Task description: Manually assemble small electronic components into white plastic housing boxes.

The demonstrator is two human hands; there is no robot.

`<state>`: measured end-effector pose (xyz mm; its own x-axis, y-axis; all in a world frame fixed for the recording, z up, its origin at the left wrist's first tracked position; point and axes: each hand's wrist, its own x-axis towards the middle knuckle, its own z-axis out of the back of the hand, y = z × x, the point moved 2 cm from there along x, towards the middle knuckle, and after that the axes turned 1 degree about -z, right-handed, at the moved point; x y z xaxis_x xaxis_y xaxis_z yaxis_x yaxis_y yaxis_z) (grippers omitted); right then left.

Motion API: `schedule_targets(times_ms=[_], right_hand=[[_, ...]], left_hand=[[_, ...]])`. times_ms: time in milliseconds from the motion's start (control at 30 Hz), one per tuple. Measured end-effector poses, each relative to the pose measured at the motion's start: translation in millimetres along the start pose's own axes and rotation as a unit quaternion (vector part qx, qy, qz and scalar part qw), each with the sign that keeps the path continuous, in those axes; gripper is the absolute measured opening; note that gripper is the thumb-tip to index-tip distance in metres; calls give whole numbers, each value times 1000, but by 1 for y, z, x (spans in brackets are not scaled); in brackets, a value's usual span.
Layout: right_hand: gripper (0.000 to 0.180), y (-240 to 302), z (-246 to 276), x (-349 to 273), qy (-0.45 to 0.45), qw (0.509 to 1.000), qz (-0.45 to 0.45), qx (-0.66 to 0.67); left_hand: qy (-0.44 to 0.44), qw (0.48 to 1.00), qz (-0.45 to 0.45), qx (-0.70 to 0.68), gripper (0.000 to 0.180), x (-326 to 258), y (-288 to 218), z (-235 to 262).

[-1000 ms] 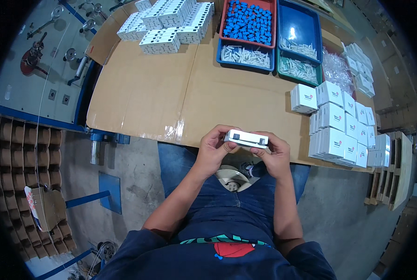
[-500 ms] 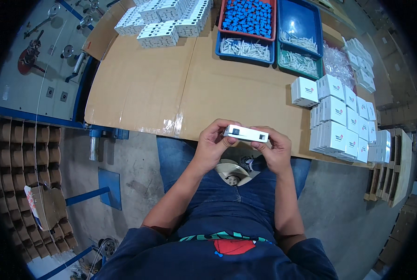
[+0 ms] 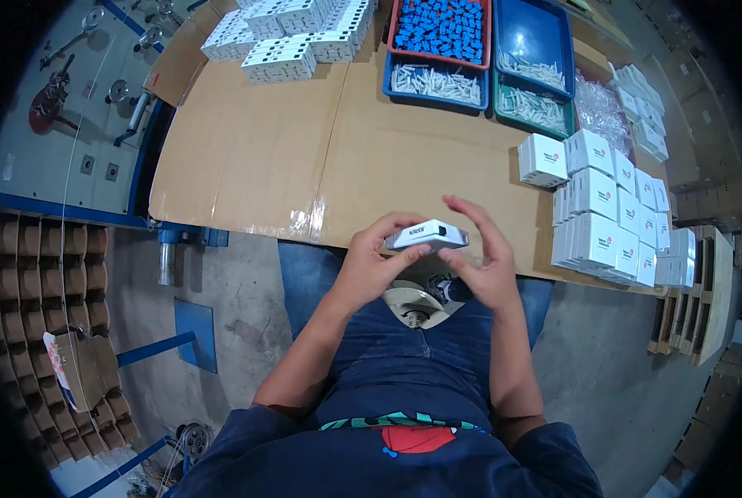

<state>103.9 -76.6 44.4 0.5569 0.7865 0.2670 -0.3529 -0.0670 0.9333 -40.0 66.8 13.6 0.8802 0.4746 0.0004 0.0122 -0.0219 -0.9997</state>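
A small white plastic housing (image 3: 426,236) with a dark opening in its edge is held over the table's near edge. My left hand (image 3: 379,255) is closed on its left end, thumb along the near side and fingers behind. My right hand (image 3: 489,257) is at the other end with its fingers spread and raised. Its thumb tip is at the housing's near right corner; whether it presses there I cannot tell.
White housings with dark slots (image 3: 280,62) are piled at the far left of the cardboard-covered table (image 3: 255,166). White printed pieces (image 3: 595,195) stand stacked at right. Trays hold blue parts (image 3: 439,31) and small clear-white parts (image 3: 435,85). A plastic bag (image 3: 599,112) lies beyond.
The housing has been turned, so a different edge faces up. My right hand's fingers have opened and lifted off it, while my left hand keeps its grip.
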Motion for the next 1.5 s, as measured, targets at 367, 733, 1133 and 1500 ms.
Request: schedule_targets(times_ms=[367, 733, 1133, 1500], right_hand=[[33, -16, -6, -7, 24, 970, -107, 219], [34, -17, 0, -8, 42, 984, -86, 150], [93, -17, -2, -8, 93, 962, -113, 230], [107, -21, -18, -1, 137, 988, -32, 56]], left_hand=[[-51, 985, -11, -166, 38, -3, 10, -17], [-39, 983, -11, -177, 33, -2, 21, -18], [-159, 926, 71, -336, 42, 2, 16, -25], [-35, 815, 254, -520, 42, -3, 35, -39]])
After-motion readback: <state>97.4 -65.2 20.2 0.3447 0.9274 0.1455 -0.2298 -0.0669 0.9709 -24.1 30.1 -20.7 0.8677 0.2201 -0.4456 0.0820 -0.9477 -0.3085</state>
